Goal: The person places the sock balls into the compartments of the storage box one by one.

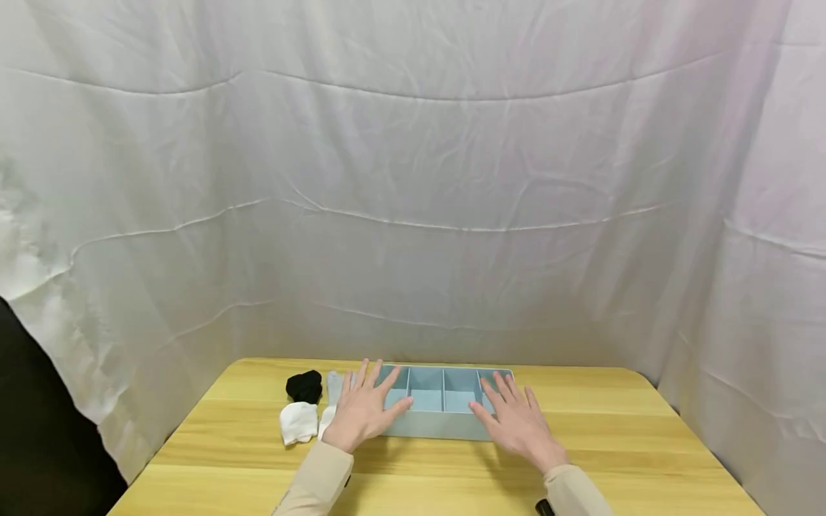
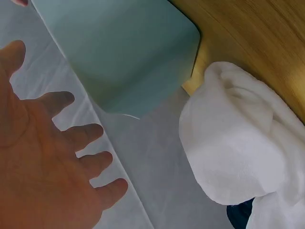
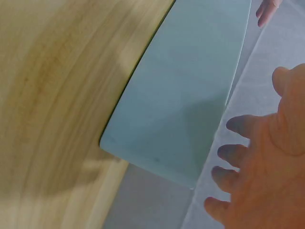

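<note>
A pale blue-grey box [image 1: 439, 426] with several compartments sits on the table, its visible compartments bare inside. Over its left end my left hand [image 1: 363, 412] is held with fingers straight and spread, gripping nothing. My right hand [image 1: 514, 423] hovers likewise over the right end, palm down, fingers apart. Left of the box lie a rolled black sock [image 1: 304, 387], a rolled white sock [image 1: 299, 423] and a grey sock [image 1: 334, 385]. Another white bundle [image 1: 326, 419] is partly hidden behind my left hand. In the left wrist view, white sock cloth [image 2: 238, 138] shows large beside the box.
The wooden table [image 1: 619, 451] has rounded far corners. Pale grey curtains [image 1: 452, 179] hang behind it and on both sides. Something black [image 1: 45, 430] stands at the far left, beyond the table's edge.
</note>
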Demonstrator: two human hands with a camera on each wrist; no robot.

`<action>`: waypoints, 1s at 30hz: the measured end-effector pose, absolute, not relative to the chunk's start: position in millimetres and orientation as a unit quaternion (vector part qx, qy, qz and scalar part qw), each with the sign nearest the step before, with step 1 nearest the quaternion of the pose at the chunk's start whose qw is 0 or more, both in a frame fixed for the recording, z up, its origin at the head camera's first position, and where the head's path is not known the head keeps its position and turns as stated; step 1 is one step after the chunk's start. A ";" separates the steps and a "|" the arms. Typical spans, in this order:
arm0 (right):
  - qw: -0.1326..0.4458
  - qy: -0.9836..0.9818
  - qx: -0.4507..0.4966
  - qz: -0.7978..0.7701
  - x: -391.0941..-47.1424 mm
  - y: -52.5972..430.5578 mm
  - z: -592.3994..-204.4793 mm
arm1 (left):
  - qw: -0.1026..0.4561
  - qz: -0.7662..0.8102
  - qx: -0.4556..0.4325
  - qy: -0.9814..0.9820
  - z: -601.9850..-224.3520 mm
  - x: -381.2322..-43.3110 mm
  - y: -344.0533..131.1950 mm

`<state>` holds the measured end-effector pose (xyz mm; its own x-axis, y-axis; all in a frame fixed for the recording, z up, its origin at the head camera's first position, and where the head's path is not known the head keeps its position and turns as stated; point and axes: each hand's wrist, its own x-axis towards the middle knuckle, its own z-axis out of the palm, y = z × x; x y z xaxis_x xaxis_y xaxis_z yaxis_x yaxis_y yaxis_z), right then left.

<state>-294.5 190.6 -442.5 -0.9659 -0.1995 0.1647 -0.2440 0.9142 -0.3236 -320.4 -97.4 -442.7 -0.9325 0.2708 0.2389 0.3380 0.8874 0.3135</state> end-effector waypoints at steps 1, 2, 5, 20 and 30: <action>0.072 -0.975 0.114 0.176 -295.0 190.8 -442.1 | 0.096 -0.179 -0.157 -0.966 -442.1 -320.6 -97.3; 0.080 -0.973 0.115 0.181 -295.5 191.0 -441.6 | 0.099 -0.181 -0.157 -0.966 -441.7 -321.0 -97.3; 0.106 -0.966 0.120 0.204 -297.5 192.1 -440.0 | 0.117 -0.193 -0.159 -0.961 -440.7 -321.7 -97.7; 0.152 -0.883 0.054 0.441 -301.5 213.4 -443.6 | 0.175 -0.389 -0.141 -0.893 -442.9 -320.3 -120.5; 0.093 -0.834 -0.022 0.543 -298.1 241.8 -453.2 | 0.159 -0.477 -0.103 -0.858 -445.8 -322.8 -169.6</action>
<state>-298.1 241.8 -453.2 -0.9817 0.1375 0.1317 -0.0647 0.4098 -0.9099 -322.8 -169.6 -445.8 -0.9282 0.0255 0.3712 0.3285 0.5245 0.7855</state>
